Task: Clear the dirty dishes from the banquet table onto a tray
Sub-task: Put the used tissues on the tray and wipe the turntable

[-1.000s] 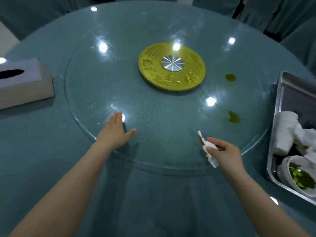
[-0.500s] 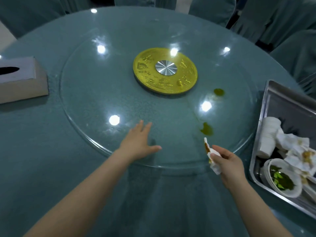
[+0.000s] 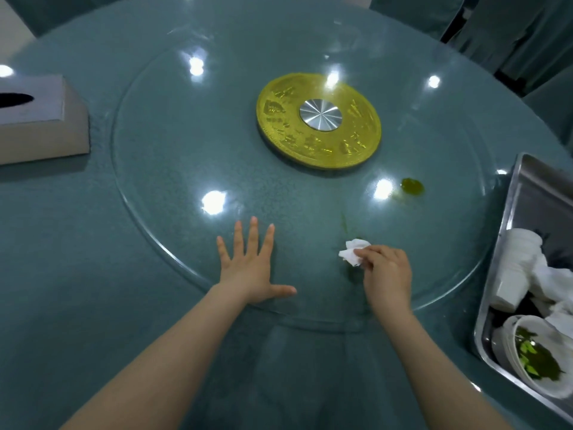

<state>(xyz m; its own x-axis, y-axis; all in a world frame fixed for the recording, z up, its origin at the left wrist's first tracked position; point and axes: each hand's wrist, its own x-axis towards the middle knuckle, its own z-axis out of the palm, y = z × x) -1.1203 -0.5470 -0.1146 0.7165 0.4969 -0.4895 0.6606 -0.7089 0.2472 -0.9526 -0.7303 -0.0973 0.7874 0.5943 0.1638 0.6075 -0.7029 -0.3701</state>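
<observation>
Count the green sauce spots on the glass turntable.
2 show: one round spot right of the gold centre disc, one smear just beyond the tissue in the right hand. The tissue may hide more.

Tray (image 3: 524,193) perhaps half cut off

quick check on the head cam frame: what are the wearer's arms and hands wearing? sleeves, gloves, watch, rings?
Nothing worn that shows. Both forearms are bare from the bottom edge of the frame to the wrists, no sleeve cuff in view. The left hand and the right hand are bare too: no gloves, no watch or wristband, and no ring on any finger that shows. Fingernails look short and plain.
</observation>
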